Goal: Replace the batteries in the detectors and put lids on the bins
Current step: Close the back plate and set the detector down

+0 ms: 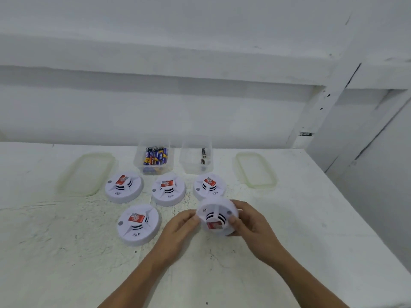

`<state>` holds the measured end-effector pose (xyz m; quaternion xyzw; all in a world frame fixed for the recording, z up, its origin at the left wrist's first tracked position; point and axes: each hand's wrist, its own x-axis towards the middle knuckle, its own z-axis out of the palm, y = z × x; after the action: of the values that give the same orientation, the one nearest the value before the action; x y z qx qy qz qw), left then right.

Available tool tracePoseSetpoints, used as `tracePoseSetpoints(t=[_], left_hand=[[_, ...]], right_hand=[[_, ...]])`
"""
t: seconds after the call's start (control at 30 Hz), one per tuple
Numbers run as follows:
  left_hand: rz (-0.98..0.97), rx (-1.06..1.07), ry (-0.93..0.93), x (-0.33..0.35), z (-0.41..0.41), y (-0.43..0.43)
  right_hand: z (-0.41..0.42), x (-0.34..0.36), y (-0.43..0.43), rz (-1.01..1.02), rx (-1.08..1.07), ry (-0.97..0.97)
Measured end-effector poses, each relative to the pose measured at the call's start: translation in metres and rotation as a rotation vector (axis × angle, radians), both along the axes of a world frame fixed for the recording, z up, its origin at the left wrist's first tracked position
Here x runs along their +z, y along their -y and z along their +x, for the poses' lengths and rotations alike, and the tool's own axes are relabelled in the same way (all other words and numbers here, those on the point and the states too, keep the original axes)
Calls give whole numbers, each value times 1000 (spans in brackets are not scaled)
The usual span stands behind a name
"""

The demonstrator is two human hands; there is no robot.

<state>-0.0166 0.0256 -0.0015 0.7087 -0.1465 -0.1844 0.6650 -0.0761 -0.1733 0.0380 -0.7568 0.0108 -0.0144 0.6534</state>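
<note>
My left hand (pixel 181 224) and right hand (pixel 250 221) both hold the held detector (pixel 216 215) over the table (pixel 311 230), near the middle of its width and towards the near edge.

- Left hand: fingers curled, fingertips pinching the left rim of the unit.
- Right hand: fingers wrapped round the right rim, thumb on the face.
- Held detector: tilted, slotted face towards me, red label on the side nearest me.

Four more units lie flat on the table, red labels up:
- far-left detector (pixel 124 187), middle detector (pixel 168 189) and far-right detector (pixel 208 185) form a row parallel to the far edge;
- near detector (pixel 138 225) lies closer to me, to the left of my left hand.

The held detector overlaps the near rim of the far-right detector in this view; I cannot tell whether they touch.

Behind the row, close to the far edge, stand two clear bins, both uncovered:
- battery bin (pixel 154 160), holding many mixed batteries (pixel 155 156);
- second bin (pixel 196 157), holding two dark cells (pixel 203 157).

The left lid (pixel 86 173) lies flat left of the battery bin. The right lid (pixel 255 170) lies flat right of the second bin.
</note>
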Motion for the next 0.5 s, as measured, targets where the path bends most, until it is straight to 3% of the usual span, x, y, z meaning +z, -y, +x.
tracePoseSetpoints(t=[0.2,0.5], left_hand=[[15,113,123,-2,-4,3],[-12,229,132,-5,-3,3]], right_hand=[[11,-2,-16,281,-119,-146],[23,-16,-29,288,-223,-175]])
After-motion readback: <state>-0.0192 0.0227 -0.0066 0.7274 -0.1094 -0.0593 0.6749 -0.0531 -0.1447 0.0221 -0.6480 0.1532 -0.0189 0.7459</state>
